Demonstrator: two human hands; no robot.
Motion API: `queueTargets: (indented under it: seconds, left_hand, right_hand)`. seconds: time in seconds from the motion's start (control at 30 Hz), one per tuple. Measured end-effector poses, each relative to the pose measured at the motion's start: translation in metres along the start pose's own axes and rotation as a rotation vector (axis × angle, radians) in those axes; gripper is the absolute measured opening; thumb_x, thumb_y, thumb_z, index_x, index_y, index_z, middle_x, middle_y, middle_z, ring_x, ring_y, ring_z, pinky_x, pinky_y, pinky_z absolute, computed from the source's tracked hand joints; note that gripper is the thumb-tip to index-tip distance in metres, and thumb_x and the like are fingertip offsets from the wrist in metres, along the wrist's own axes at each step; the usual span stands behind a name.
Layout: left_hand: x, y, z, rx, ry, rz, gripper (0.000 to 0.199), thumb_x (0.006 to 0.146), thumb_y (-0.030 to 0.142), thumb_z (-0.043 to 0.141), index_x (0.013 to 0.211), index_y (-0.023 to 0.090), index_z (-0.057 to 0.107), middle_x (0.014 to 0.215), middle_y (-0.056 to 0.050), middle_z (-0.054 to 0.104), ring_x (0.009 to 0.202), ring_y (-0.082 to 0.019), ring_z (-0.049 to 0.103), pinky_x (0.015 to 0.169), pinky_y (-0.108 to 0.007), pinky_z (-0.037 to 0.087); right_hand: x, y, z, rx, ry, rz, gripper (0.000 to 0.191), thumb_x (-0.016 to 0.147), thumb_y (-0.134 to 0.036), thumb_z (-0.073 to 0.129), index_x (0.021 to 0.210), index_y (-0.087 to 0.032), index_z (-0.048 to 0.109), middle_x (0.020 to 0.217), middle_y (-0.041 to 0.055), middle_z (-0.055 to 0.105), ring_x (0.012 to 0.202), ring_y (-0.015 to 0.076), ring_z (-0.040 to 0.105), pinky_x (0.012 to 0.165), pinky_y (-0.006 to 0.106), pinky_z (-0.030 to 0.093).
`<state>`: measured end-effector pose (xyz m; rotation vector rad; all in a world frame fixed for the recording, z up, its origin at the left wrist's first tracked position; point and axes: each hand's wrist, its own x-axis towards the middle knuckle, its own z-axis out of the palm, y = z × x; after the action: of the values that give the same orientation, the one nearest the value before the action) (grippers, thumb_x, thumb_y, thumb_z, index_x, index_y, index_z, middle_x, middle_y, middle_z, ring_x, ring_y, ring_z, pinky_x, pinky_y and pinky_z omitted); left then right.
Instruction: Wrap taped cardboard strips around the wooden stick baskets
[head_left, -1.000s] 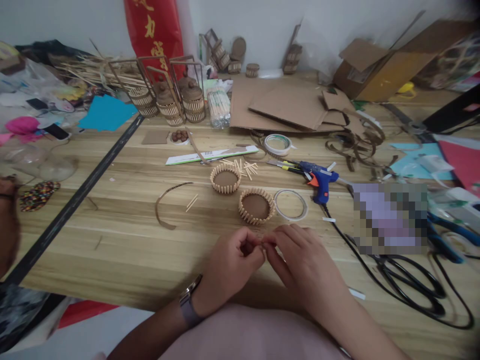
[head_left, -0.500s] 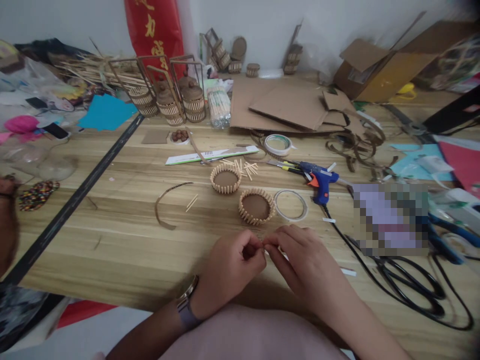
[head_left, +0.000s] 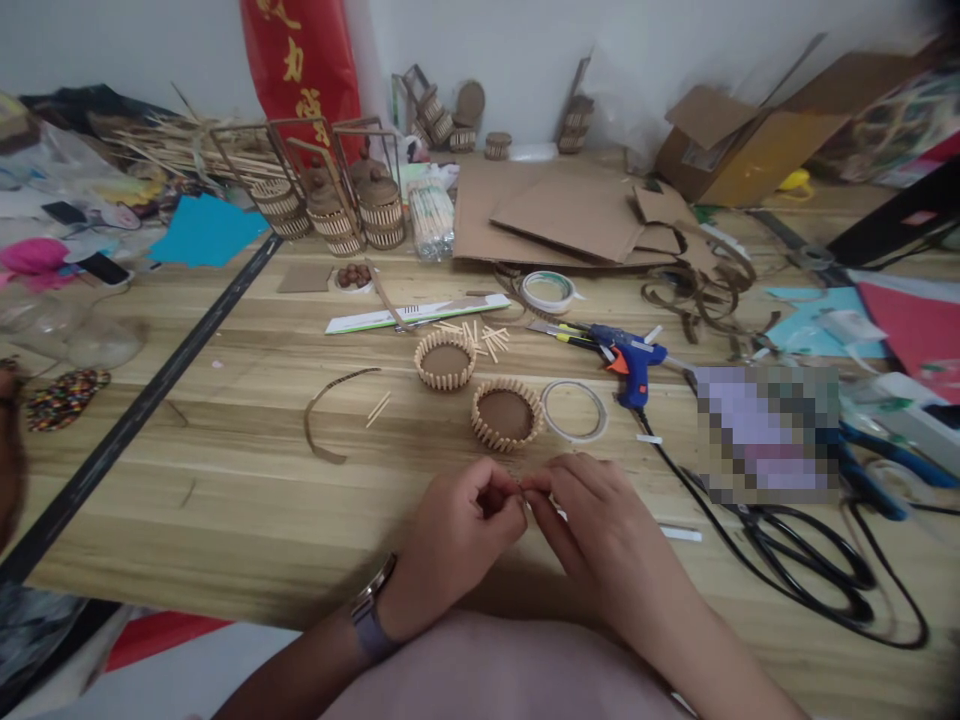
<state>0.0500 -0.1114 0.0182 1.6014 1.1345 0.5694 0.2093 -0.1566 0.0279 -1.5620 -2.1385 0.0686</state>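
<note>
My left hand (head_left: 469, 530) and my right hand (head_left: 592, 515) meet fingertip to fingertip over the table's near edge. Both are pinched closed on something too small to make out between them. Just beyond them lies a round brown base (head_left: 505, 416) ringed with short upright sticks. A second ringed base (head_left: 445, 362) is behind it to the left. Right of the nearer base a thin roll of tape (head_left: 574, 411) lies flat. A curved brown strip (head_left: 309, 415) and two loose sticks (head_left: 379, 409) are on the left.
A blue glue gun (head_left: 634, 362) lies at the right, its black cable (head_left: 810, 560) coiled nearer. Small lidded baskets (head_left: 381, 205), cardboard sheets (head_left: 570, 215) and a cardboard box (head_left: 742, 140) stand at the back. Another person's arm (head_left: 10, 450) shows at the left edge.
The view has shifted slightly, so the table items appear a little further left. My hands stay pinched together in nearly the same pose.
</note>
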Motion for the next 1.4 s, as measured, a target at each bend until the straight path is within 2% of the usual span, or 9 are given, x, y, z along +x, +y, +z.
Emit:
queueTargets:
  seconds: [0.4, 0.7, 1.07, 1.4]
  left_hand:
    - [-0.001, 0.001, -0.003, 0.116, 0.003, 0.113, 0.008, 0.078, 0.018, 0.055, 0.071, 0.019, 0.060, 0.063, 0.003, 0.063, 0.060, -0.011, 0.055, 0.058, -0.022, 0.036]
    - [-0.001, 0.002, 0.004, 0.100, 0.064, 0.060, 0.008, 0.077, 0.021, 0.057, 0.070, 0.019, 0.060, 0.062, 0.004, 0.061, 0.058, -0.011, 0.053, 0.057, -0.023, 0.035]
    - [0.000, 0.002, 0.003, 0.071, 0.067, 0.051, 0.007, 0.076, 0.021, 0.058, 0.070, 0.019, 0.061, 0.061, 0.004, 0.060, 0.058, -0.011, 0.052, 0.056, -0.023, 0.035]
    - [-0.001, 0.003, 0.000, -0.014, 0.019, 0.044, 0.007, 0.076, 0.021, 0.057, 0.071, 0.019, 0.061, 0.063, 0.004, 0.062, 0.059, -0.011, 0.054, 0.056, -0.022, 0.038]
  right_hand:
    - [0.001, -0.001, -0.007, -0.008, -0.011, -0.015, 0.019, 0.096, -0.016, 0.048, 0.084, -0.020, 0.062, 0.075, 0.0027, 0.065, 0.069, 0.0184, 0.057, 0.065, 0.032, 0.036]
    - [-0.002, -0.002, 0.004, -0.073, 0.030, -0.001, 0.022, 0.097, -0.016, 0.045, 0.083, -0.019, 0.062, 0.075, 0.0041, 0.062, 0.071, 0.0206, 0.054, 0.066, 0.033, 0.034]
    - [-0.001, -0.003, 0.001, -0.060, 0.029, -0.015, 0.023, 0.098, -0.017, 0.043, 0.083, -0.019, 0.061, 0.074, 0.0039, 0.063, 0.070, 0.0196, 0.057, 0.065, 0.033, 0.037]
    - [0.001, 0.002, -0.001, 0.154, -0.016, 0.050, 0.018, 0.095, -0.014, 0.046, 0.085, -0.019, 0.060, 0.078, 0.0042, 0.065, 0.071, 0.0184, 0.060, 0.064, 0.031, 0.043]
